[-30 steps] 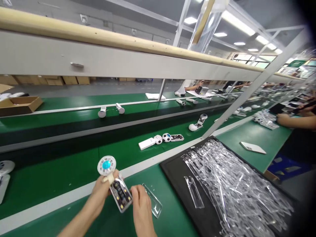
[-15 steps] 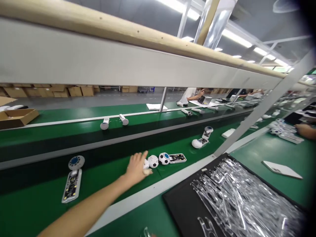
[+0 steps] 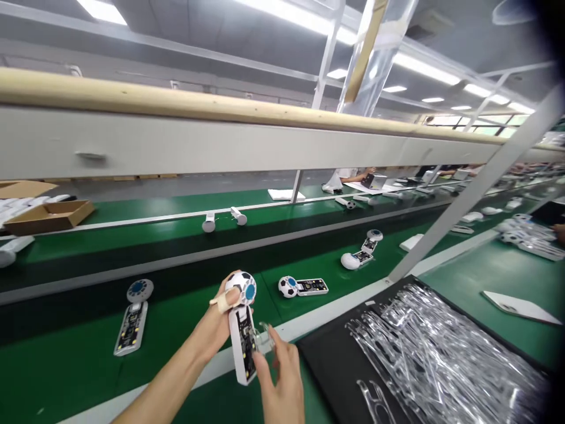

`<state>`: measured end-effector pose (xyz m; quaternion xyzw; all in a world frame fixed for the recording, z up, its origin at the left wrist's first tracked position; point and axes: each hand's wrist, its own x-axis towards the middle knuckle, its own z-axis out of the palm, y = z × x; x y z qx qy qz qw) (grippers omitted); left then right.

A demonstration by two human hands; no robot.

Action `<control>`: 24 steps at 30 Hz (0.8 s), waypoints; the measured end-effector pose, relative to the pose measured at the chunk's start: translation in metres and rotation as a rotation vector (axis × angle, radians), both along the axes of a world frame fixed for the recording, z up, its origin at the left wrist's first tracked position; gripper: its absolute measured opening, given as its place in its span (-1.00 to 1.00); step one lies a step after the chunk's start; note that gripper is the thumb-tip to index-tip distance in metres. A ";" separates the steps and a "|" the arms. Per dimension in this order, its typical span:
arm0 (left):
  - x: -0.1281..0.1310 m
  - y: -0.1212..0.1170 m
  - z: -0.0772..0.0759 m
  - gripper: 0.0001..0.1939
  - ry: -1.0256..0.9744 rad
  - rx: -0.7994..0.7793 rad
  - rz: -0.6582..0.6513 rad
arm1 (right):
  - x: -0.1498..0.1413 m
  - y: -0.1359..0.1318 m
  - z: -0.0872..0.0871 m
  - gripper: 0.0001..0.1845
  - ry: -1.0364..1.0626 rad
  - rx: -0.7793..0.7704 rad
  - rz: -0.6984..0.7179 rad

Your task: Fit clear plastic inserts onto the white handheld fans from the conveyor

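My left hand (image 3: 217,323) grips a white device (image 3: 241,294) by its round head, which has a black-and-white football pattern and a blue centre. Its long body hangs down with the dark circuit board showing. A pale wrap covers my left thumb. My right hand (image 3: 282,371) pinches a clear plastic piece (image 3: 263,339) at the right side of that body; whether the piece touches the board I cannot tell. A black tray (image 3: 322,359) to the right holds a heap of similar clear plastic pieces (image 3: 435,347).
On the green belt lie another football-headed device (image 3: 311,287), a grey-headed one (image 3: 132,327) at left and more (image 3: 362,253) further right. A slanted white post (image 3: 468,188) rises beyond the tray. A long white beam (image 3: 220,144) crosses overhead. A co-worker's arm (image 3: 364,175) shows across the line.
My left hand has picked up the football-headed device from the belt and drawn it nearer. My right hand has risen into view with the clear piece. The view has tilted up.
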<state>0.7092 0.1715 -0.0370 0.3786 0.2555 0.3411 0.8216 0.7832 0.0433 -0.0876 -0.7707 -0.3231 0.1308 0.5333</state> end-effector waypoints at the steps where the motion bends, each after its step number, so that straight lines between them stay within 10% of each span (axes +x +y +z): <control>1: -0.009 -0.012 0.005 -0.33 -0.041 -0.054 0.009 | -0.010 0.003 0.008 -0.45 -0.025 0.013 0.024; 11: -0.051 -0.056 0.035 -0.33 -0.110 -0.164 0.083 | -0.072 -0.026 0.025 -0.48 -0.169 -0.048 0.091; 18: -0.059 -0.086 0.037 -0.46 0.420 0.028 -0.083 | -0.052 -0.054 0.029 -0.48 -0.203 0.003 0.213; 24: -0.049 -0.115 0.018 -0.54 0.472 0.187 0.157 | -0.040 -0.045 0.017 -0.40 0.335 0.100 -0.054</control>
